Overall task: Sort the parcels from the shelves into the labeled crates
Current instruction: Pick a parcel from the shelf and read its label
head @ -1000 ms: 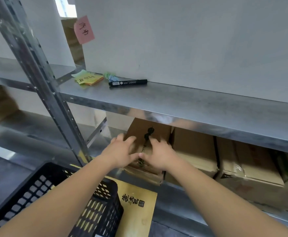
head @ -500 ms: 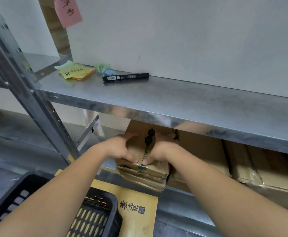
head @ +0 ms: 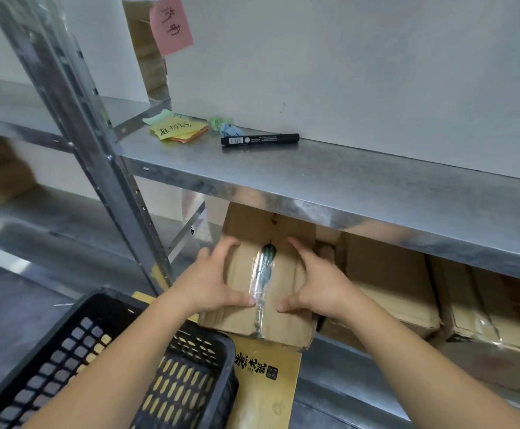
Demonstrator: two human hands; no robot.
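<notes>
A small brown cardboard parcel (head: pixel 263 317) sealed with clear tape sticks out over the front edge of the lower metal shelf (head: pixel 339 360). My left hand (head: pixel 212 281) grips its left side, thumb lying on top. My right hand (head: pixel 317 281) grips its right side the same way. A black perforated plastic crate (head: pixel 187 388) stands below the parcel at the lower left. More brown parcels (head: pixel 388 277) lie on the same shelf to the right.
The upper shelf (head: pixel 345 178) overhangs the parcels and carries a black marker (head: pixel 260 139), sticky notes (head: pixel 176 130) and crumpled paper. A pink note (head: pixel 170 23) hangs on the wall. A slanted steel upright (head: pixel 76 119) stands left. A yellow printed box (head: pixel 264 382) lies beside the crate.
Both hands have drawn the parcel forward off the stack and out past the shelf edge. The view has moved closer and tilted a little.
</notes>
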